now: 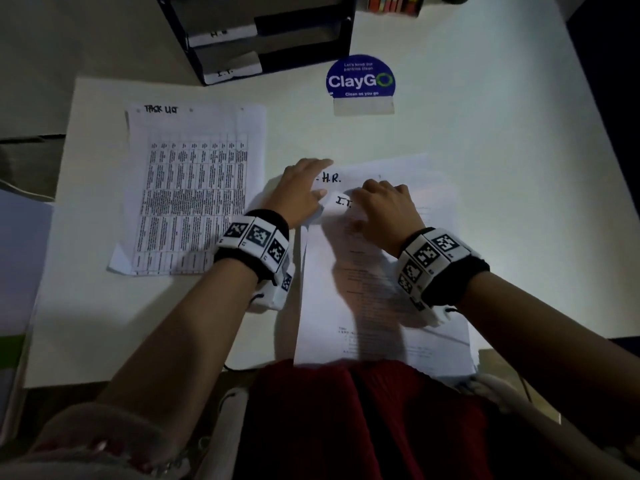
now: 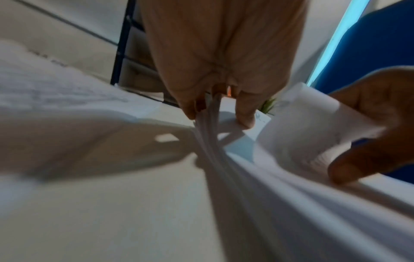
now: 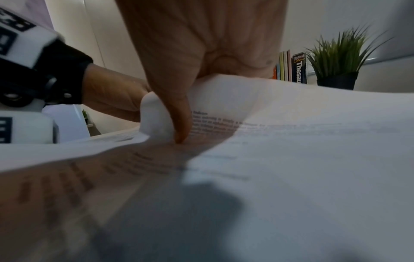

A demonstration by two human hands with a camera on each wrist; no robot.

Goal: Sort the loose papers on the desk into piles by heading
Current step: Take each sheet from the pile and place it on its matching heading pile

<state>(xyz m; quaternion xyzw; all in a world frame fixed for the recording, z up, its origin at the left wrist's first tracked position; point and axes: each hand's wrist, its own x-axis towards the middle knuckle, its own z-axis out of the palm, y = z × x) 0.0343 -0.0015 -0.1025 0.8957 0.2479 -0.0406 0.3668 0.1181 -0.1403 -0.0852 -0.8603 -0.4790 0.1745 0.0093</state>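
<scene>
Round blue "ClayGo" sign standing on the white desk; potted green plant beside upright books; black tiered tray rack behind.

On the white worktop, the left hand and right hand are curling back the top corner of a white printed sheet headed "I.T.", exposing a white sheet headed "H.R." beneath. A white "TASK LIST" table printout is lying well left.

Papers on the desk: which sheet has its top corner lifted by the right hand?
The I.T. sheet, curled up by the right hand; the H.R. sheet lies under it.
</scene>
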